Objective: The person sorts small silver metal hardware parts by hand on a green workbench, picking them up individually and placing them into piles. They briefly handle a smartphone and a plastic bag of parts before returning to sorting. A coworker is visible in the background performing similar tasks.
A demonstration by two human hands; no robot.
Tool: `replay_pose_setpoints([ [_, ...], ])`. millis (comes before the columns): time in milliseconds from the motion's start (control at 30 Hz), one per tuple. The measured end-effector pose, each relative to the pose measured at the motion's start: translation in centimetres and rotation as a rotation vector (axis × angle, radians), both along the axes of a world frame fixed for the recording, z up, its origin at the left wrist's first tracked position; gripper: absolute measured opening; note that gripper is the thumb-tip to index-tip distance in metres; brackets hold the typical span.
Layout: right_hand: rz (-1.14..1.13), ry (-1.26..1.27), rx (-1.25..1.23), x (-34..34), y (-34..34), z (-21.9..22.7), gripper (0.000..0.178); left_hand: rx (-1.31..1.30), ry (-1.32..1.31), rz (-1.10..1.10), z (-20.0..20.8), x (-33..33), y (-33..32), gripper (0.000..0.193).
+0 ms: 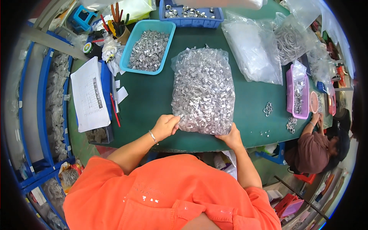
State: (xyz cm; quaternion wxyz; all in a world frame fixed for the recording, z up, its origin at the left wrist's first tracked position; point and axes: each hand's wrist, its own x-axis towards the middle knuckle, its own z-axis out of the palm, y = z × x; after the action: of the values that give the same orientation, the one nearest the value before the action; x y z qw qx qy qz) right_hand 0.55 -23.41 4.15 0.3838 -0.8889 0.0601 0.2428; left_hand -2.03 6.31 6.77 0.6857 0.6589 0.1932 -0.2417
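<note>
A large clear plastic bag [203,88], packed with small bent metal parts, lies on the green table in front of me. My left hand [167,125] is closed on its near left corner, fingers curled round the plastic. At the near right corner my right hand [230,137] grips the bag; its fingers are partly hidden beneath it. Beyond the bag to the left stands a turquoise tray [124,57] of similar small metal parts.
A blue bin [191,23] of metal pieces stands at the back. Clear plastic bags [251,48] lie right of centre, near a pink basket [303,111]. Papers [90,96] and a red pen [115,111] lie left. A co-worker [312,151] sits at the right. Blue shelving [44,111] borders the left.
</note>
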Motion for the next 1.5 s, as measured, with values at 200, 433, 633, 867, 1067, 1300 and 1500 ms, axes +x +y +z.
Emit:
replay_pose_setpoints([
  [200, 0.022, 0.215, 0.367, 3.9, -1.1, 4.5, 0.046, -0.272, -0.049, 0.221, 6.0, 6.6, -2.6, 0.031],
  [433, -0.156, 0.181, 0.542, 5.5, -1.1, 9.6, 0.025, -0.151, -0.364, 0.06, 11.2, 6.9, -0.2, 0.033],
  [633, -0.203, 0.229, 0.448, -2.3, -1.6, 2.1, 0.025, 0.072, 0.083, -0.102, 5.9, -2.0, 1.8, 0.028],
  [867, -0.379, 0.455, 0.631, -4.8, -4.4, -1.5, 0.041, -0.122, 0.291, -0.06, 0.2, -5.2, 1.9, 0.019],
  [1067, -0.421, 0.564, 0.502, -4.5, -4.4, -2.5, 0.024, -0.038, 0.343, -0.335, -0.1, -5.7, 3.4, 0.017],
  [1300, -0.323, 0.292, 0.841, -3.1, -3.0, 3.0, 0.023, -0.513, -0.298, -0.18, 7.7, -1.7, 3.1, 0.022],
  [1500, -0.389, 0.024, 0.389, -1.2, -5.5, 2.8, 0.022, 0.666, -0.198, -0.184, 0.4, -2.9, 2.1, 0.064],
])
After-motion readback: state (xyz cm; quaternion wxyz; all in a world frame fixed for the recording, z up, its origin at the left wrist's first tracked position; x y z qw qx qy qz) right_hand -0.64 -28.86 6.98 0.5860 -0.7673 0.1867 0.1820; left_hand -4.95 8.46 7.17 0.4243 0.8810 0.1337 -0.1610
